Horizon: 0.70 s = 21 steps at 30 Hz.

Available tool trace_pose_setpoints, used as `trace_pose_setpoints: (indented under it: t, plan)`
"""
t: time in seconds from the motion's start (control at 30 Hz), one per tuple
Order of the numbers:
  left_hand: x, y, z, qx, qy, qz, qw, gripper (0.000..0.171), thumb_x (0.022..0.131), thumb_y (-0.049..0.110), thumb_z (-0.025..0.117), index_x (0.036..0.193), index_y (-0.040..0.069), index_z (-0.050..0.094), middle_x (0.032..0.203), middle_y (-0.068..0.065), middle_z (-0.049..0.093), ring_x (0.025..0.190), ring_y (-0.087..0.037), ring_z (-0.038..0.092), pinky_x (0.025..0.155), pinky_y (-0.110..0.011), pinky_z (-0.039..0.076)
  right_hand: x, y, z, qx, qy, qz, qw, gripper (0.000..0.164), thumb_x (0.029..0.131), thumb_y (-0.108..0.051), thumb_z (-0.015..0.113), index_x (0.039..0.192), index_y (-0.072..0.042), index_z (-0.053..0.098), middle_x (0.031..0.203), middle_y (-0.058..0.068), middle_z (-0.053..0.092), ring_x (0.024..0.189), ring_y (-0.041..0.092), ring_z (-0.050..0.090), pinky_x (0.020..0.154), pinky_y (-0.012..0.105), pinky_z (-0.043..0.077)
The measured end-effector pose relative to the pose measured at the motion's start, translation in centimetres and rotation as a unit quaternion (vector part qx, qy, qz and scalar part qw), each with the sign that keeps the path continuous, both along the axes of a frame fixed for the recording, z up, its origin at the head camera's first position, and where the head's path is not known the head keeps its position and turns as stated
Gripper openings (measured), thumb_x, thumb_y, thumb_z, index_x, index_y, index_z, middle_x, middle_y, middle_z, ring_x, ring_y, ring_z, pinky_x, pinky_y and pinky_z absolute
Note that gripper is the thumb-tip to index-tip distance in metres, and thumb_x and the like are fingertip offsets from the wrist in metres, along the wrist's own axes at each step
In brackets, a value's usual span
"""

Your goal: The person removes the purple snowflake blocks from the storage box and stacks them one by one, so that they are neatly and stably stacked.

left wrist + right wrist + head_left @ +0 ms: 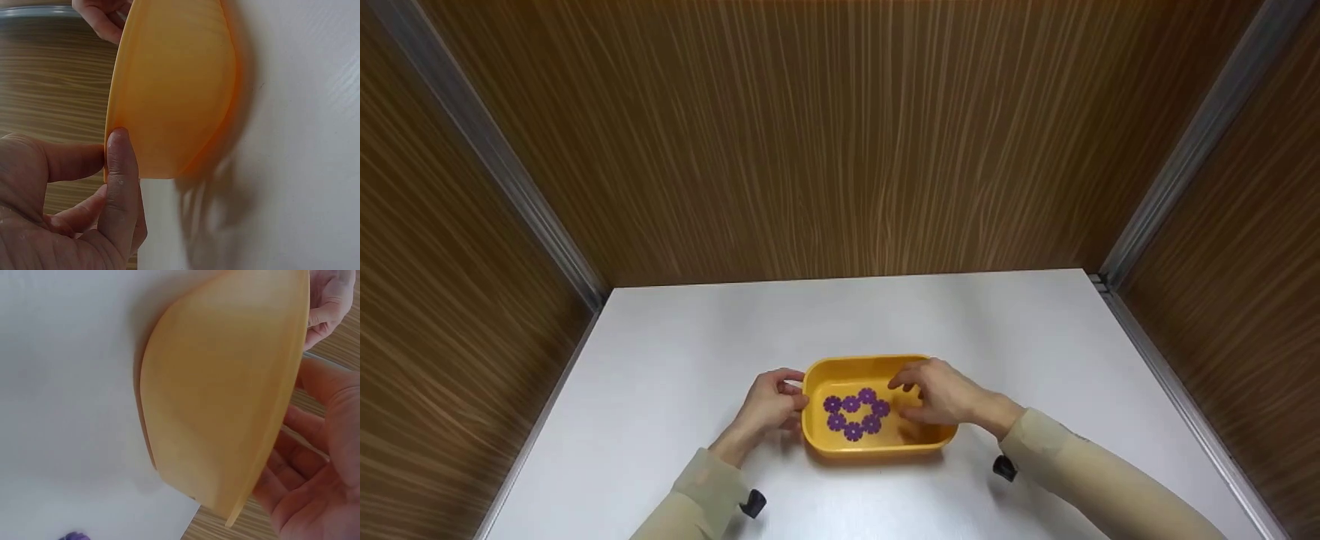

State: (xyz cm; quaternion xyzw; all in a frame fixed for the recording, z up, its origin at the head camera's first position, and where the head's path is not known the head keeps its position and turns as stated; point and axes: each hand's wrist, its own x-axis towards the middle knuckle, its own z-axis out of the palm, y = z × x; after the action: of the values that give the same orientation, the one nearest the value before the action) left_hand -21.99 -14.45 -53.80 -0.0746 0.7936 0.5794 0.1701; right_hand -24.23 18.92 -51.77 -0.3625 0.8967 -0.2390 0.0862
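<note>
A yellow plastic tray (877, 450) with rounded corners stands on the white table. On its floor lie several purple flower-shaped pieces (853, 431), arranged in a ring left of centre. My left hand (769, 405) grips the tray's left end, thumb and fingers pinching the rim; the left wrist view shows a finger along the outside of the tray wall (174, 90). Over the right end reaches my right hand (941, 390), its loosely bent fingers inside the tray. In the right wrist view the tray wall (214, 382) partly hides those fingers, and I see nothing held.
Around the tray spreads the white tabletop (720, 322). Brown wood-grain panels (847, 150) enclose it at the back and both sides, with grey metal strips at the corners. A small purple object (74, 536) shows at the bottom edge of the right wrist view.
</note>
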Motion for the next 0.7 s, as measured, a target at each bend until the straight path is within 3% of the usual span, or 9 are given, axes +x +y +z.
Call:
trace_pose_setpoints:
  t: [0.33, 0.7]
  plan:
    - [0.1, 0.0, 0.0, -0.001, 0.008, -0.004, 1.0, 0.046, 0.097, 0.006, 0.076, 0.143, 0.005, 0.069, 0.11, -0.011, 0.07, 0.077, -0.018, 0.072, 0.073, -0.038, 0.072, -0.6, -0.8, -0.7, 0.027, -0.019, -0.003, 0.999, 0.042, 0.095, -0.018, 0.088, 0.132, 0.0, 0.079, 0.13, 0.018, 0.082, 0.111, 0.035, 0.08, 0.091, 0.047, 0.072]
    - [0.0, -0.2, -0.2, 0.013, 0.006, -0.002, 0.9999, 0.048, 0.095, 0.003, 0.076, 0.143, 0.004, 0.069, 0.111, -0.012, 0.07, 0.078, -0.018, 0.072, 0.074, -0.038, 0.072, -0.9, -1.3, -1.4, 0.046, -0.038, -0.007, 0.998, 0.04, 0.094, -0.016, 0.089, 0.13, -0.003, 0.081, 0.127, 0.016, 0.084, 0.114, 0.033, 0.08, 0.102, 0.051, 0.07]
